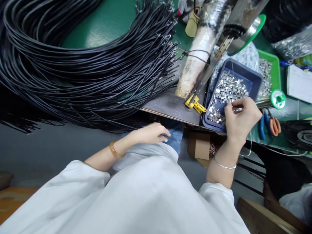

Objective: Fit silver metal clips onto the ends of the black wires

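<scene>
A large coiled bundle of black cables point(80, 61) lies across the green bench, its stripped ends pointing right. My left hand point(151, 133) rests below the bench edge above my lap, fingers pinched on a thin black cable end. My right hand point(241, 118) reaches into the near end of a blue tray point(255, 81) filled with small silver metal clips point(226, 91), with its fingertips closed on one or a few of the clips. I wear a bracelet on each wrist and a white garment.
A yellow clip tool point(195, 104) lies left of the tray beside a wrapped cylinder point(197, 55). A green tray point(276, 70) with more clips, a solder spool point(278, 99) and blue and orange cutters point(269, 125) sit right. A cardboard box point(198, 146) stands under the bench.
</scene>
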Tool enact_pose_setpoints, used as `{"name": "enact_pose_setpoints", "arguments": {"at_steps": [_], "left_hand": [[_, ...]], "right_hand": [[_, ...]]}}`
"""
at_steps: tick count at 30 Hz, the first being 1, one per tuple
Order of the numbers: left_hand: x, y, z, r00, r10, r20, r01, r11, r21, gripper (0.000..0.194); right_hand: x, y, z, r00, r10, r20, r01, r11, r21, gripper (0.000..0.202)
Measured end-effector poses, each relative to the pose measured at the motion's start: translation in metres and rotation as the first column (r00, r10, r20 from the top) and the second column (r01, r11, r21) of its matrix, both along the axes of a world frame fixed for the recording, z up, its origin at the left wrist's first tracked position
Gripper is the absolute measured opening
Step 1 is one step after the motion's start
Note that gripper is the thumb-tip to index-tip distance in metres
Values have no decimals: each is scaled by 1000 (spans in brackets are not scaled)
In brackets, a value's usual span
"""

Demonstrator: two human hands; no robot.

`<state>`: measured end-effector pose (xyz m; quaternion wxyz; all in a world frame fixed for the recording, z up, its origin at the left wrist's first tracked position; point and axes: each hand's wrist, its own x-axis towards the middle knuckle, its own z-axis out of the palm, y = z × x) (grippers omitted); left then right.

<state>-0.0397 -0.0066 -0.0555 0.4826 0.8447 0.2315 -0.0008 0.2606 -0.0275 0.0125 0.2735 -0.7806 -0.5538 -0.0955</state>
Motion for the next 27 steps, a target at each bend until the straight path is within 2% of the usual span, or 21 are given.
{"name": "enact_pose_setpoints", "arguments": {"at_steps": [1,2,3,5,6,8,10,13,18,21,24,27], "left_hand": [[6,-2,6,991,-30,130,47,991,-129,21],[12,-4,13,972,-4,235,66,964,-259,18],[18,-5,20,948,106,300,21,920,-391,17],[27,-6,32,858,408,310,-146,774,-616,17],[30,-5,38,792,539,289,-230,700,-676,14],[33,-2,46,665,698,264,-323,587,-742,11],[34,1,50,590,760,272,-337,538,-772,11],[35,3,53,546,786,289,-323,516,-793,13],[36,2,52,542,791,283,-332,511,-793,17],[34,3,51,580,753,311,-315,560,-767,21],[30,6,53,654,672,347,-260,631,-731,29],[26,9,58,726,598,339,-200,656,-728,36]], "right_hand": [[-6,-2,3,999,-4,-35,7,998,65,15],[-13,-5,7,996,-2,-92,16,990,144,14],[-23,-9,11,984,27,-175,13,974,224,11],[-47,-17,17,912,182,-369,-41,933,358,14],[-61,-22,19,861,246,-446,-61,919,390,18],[-85,-29,18,835,295,-464,-66,892,447,17],[-104,-32,11,856,338,-391,-150,886,438,11],[-117,-32,-4,817,412,-402,-241,879,412,9],[-118,-29,-16,645,455,-614,-304,890,341,7],[-116,-29,-16,606,451,-655,-316,892,322,7],[-112,-30,-16,571,467,-675,-332,884,331,8],[-109,-31,-16,520,493,-698,-372,866,335,10]]}}
